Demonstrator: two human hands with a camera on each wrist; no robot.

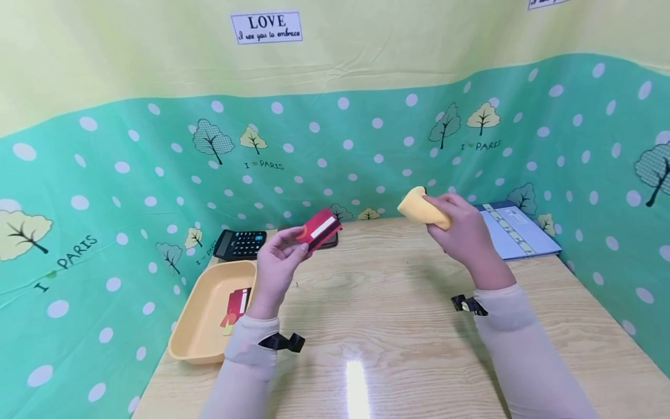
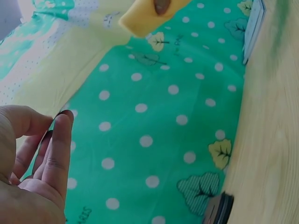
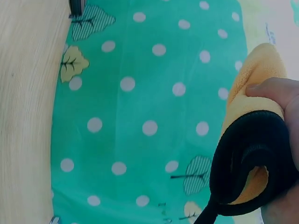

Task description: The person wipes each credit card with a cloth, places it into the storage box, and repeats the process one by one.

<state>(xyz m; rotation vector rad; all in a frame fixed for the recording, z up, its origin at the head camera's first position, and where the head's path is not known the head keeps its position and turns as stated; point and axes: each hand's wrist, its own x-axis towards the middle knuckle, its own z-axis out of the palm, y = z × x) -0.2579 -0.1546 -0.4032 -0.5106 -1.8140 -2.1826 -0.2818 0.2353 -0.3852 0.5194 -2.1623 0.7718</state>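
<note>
Raised over the left part of the table, my left hand (image 1: 276, 262) pinches a red bank card (image 1: 320, 227) with a dark stripe and a white strip. The left wrist view shows the thumb and fingertips meeting on its thin edge. My right hand (image 1: 463, 230) grips a folded yellow cloth (image 1: 424, 208), held up to the right of the card and apart from it. Black edging (image 3: 247, 154) on the cloth shows in the right wrist view, with the thumb (image 3: 273, 91) pressed on its yellow side.
A yellow-orange tray (image 1: 201, 314) stands at the left, partly behind the left arm, with another red card (image 1: 238, 301) inside. Behind it lies a black calculator (image 1: 241, 244). A flat dark object (image 1: 331, 241) is behind the left hand. A blue folder (image 1: 513, 230) lies at the back right.
</note>
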